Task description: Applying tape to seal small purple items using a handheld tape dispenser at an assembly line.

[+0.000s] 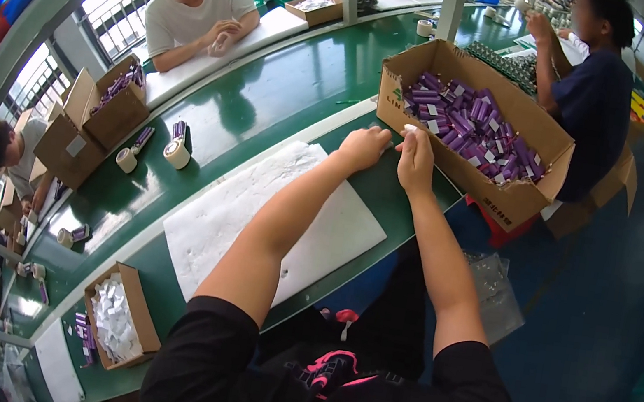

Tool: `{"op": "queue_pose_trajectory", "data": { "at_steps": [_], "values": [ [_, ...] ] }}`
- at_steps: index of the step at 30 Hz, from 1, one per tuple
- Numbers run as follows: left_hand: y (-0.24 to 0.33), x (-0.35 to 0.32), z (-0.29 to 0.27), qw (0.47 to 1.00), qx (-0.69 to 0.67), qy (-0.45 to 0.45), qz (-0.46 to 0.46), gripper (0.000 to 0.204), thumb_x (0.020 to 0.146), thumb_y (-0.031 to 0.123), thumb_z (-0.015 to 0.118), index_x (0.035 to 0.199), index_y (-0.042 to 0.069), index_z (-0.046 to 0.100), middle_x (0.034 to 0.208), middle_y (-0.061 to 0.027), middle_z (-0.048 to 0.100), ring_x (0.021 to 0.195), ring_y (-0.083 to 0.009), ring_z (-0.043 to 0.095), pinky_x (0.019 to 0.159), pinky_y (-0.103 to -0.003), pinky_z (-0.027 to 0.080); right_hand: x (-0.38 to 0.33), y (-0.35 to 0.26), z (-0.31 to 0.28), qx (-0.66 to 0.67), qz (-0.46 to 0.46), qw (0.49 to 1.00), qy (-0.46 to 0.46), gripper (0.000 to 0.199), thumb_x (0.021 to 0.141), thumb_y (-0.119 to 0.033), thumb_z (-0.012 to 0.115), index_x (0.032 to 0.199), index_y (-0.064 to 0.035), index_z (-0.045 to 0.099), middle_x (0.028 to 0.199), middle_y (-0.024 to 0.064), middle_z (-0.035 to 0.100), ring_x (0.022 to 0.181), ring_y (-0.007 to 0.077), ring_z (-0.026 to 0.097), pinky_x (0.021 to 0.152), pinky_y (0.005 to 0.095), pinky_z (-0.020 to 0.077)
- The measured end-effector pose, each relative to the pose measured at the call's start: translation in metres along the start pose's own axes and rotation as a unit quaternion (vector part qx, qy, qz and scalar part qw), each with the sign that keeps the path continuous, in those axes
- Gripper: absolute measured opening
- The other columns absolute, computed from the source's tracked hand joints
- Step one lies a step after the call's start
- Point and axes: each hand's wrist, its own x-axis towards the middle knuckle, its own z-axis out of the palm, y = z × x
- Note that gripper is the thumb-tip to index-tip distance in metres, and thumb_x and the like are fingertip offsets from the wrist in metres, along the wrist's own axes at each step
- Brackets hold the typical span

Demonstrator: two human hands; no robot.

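My left hand (364, 147) is over the green bench at the near corner of a large cardboard box (461, 162). Its fingers are curled together, and whatever they hold, if anything, is hidden. Close beside it on the right is my right hand (417, 164), fingers pressed together by the box's wall. Something small and white (410, 128) shows at its fingertips; I cannot tell its kind. The box is heaped with purple cylindrical battery packs (479, 125) bearing white labels. Under my left forearm lies a white foam sheet (343, 225) with worn spots.
A small carton (144, 307) of white paper pieces stands at the lower left. Tape rolls (177, 153) and purple packs sit on the green conveyor (243, 118). Co-workers sit across it and at the far right. A clear plastic bag (492, 289) is right of my forearm.
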Motion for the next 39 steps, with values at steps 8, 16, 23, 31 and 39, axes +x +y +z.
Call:
{"op": "queue_pose_trajectory", "data": {
  "at_steps": [8,16,23,31,39],
  "values": [
    [-0.034,-0.034,-0.091,0.98,-0.145,0.105,-0.089,0.014,0.09,0.008,0.059,0.101,0.004,0.066,0.086,-0.0206,0.068,0.079,-0.0333,0.066,0.071,-0.04,0.05,0.003,0.005,0.003,-0.097,-0.021,0.987,-0.129,0.023,0.098,-0.023,0.057,0.091,-0.0018,0.064,0.08,0.0146,0.066,0.073,0.0318,0.065,0.069,0.0382,0.0511],
    [-0.066,-0.291,-0.328,0.913,0.068,0.291,-0.278,0.015,0.089,0.012,0.059,0.099,0.003,0.066,0.079,-0.01,0.066,0.075,-0.0189,0.063,0.068,-0.033,0.048,0.032,0.028,0.074,-0.213,-0.197,0.926,-0.24,0.013,0.084,-0.017,0.068,0.088,-0.0047,0.067,0.094,0.0161,0.063,0.094,0.0355,0.061,0.084,0.0464,0.0498],
    [-0.011,-0.511,-0.38,0.8,0.246,0.309,-0.452,0.017,0.087,0.01,0.056,0.098,0.001,0.065,0.087,-0.0228,0.067,0.081,-0.0375,0.067,0.074,-0.041,0.05,0.092,0.084,0.163,-0.337,-0.067,0.903,-0.258,0.025,0.084,-0.026,0.068,0.104,-0.0125,0.075,0.106,0.0146,0.066,0.103,0.0337,0.062,0.09,0.0468,0.0507],
    [0.014,-0.573,-0.372,0.746,0.176,0.133,-0.628,0.028,0.088,0.025,0.059,0.099,0.001,0.067,0.084,-0.0195,0.069,0.073,-0.0322,0.066,0.068,-0.039,0.051,0.117,0.084,0.182,-0.361,-0.031,0.851,-0.38,0.019,0.086,-0.02,0.064,0.095,-0.004,0.067,0.103,0.0172,0.068,0.099,0.0399,0.064,0.086,0.0487,0.0505],
    [0.032,-0.582,-0.359,0.742,0.146,0.208,-0.62,0.018,0.082,0.012,0.064,0.095,0.002,0.071,0.084,-0.018,0.071,0.074,-0.0272,0.069,0.067,-0.036,0.052,0.087,0.094,0.189,-0.096,-0.092,0.965,-0.227,0.008,0.096,-0.011,0.054,0.096,-0.0029,0.053,0.088,0.0185,0.063,0.085,0.0409,0.062,0.075,0.0504,0.0467]
  ]
}}
